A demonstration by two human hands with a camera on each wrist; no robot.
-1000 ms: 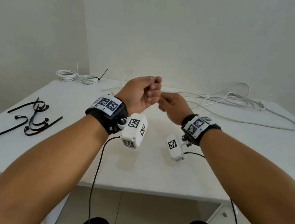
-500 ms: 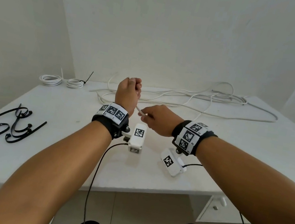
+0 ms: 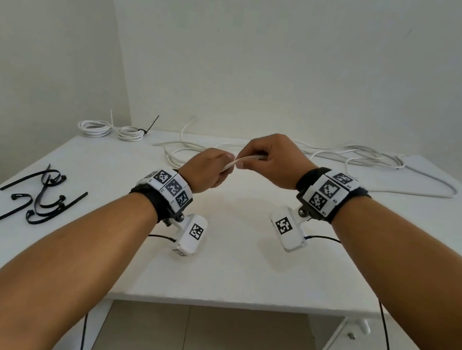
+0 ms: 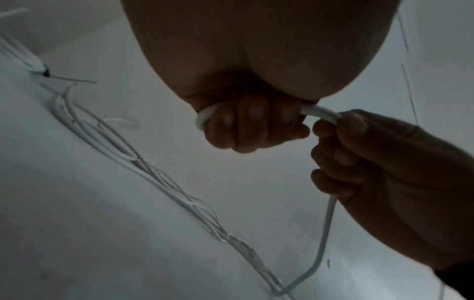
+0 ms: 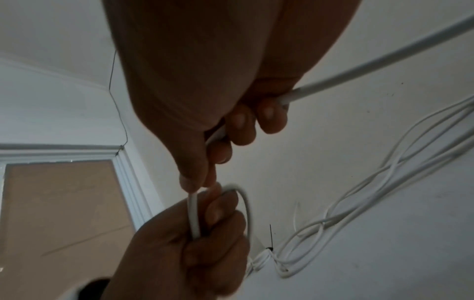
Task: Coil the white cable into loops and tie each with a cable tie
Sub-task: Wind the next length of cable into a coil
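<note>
A long white cable [image 3: 358,158] lies in loose tangles along the back of the white table [image 3: 238,267]. Both hands hold a stretch of it above the table's middle. My left hand [image 3: 209,168] is a fist round the cable, and a small loop [image 4: 202,117] curls out past its fingers. My right hand [image 3: 269,158] pinches the same cable [image 3: 246,160] just to the right, with the cable [image 5: 372,69] running on through its curled fingers. From the right hand the cable [image 4: 325,233] drops to the table.
Two finished white coils [image 3: 94,127] [image 3: 131,133] lie at the back left, the right one bound with a black tie [image 3: 147,127]. Several loose black cable ties [image 3: 36,197] lie at the left edge. A drawer unit [image 3: 355,336] stands under the table's right side.
The view has swung back to the left. My right hand rose and drew away to the right of the left hand, so a short stretch of cable now shows between them.
</note>
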